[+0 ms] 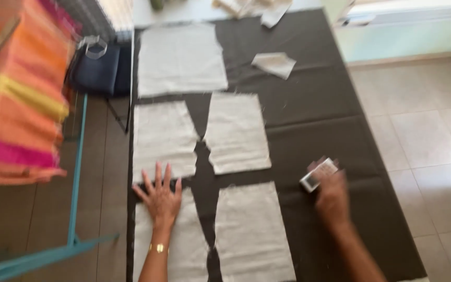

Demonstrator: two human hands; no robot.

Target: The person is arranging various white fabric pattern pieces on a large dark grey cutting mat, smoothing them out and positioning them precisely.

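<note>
My left hand lies flat with spread fingers on the pale linen fabric piece at the near left of the dark cloth-covered table. A gold bracelet circles that wrist. My right hand, blurred, holds a small white rectangular box above the dark cloth to the right of the pieces. More cut pale fabric pieces lie in two columns: a near right piece, a middle left piece, a middle right piece and a large far piece.
A small folded pale scrap lies farther back on the table, with more scraps at the far edge. Bright orange, yellow and pink striped cloth hangs on a teal rack at left. Tiled floor runs along the right.
</note>
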